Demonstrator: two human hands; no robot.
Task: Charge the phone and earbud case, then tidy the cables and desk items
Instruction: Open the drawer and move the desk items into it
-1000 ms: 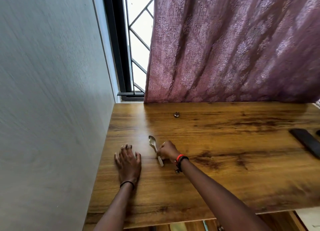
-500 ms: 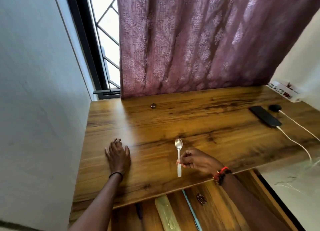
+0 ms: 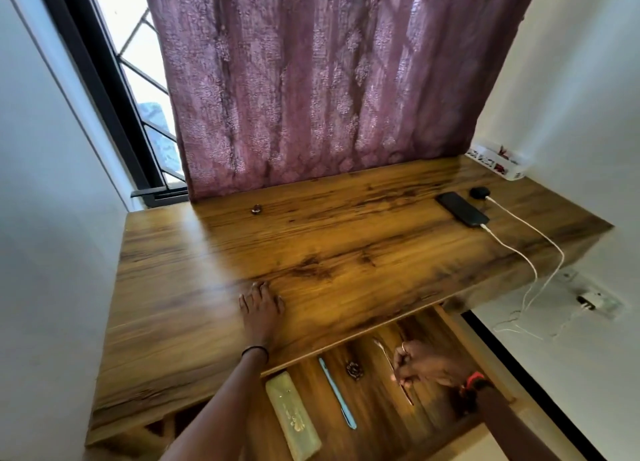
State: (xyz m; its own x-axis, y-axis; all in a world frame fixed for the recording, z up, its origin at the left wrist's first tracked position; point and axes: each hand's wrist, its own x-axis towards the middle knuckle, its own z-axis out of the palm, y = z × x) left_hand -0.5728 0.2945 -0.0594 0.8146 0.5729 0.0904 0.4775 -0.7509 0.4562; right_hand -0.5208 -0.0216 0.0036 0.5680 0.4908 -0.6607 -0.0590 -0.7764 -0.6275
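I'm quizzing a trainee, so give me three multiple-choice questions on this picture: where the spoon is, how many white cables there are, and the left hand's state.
1. Where is the spoon? A on the floor; B in the open drawer, held by the right hand; C on the windowsill.
2. How many white cables trail off the desk? A one; B two; C four.
3. The left hand is: A flat on the desk; B holding a pen; C raised in the air.
Answers: 1 B, the right hand pinches it there. 2 B, one leaves the phone, one the earbud case. 3 A, its fingers lie straight on the wood.
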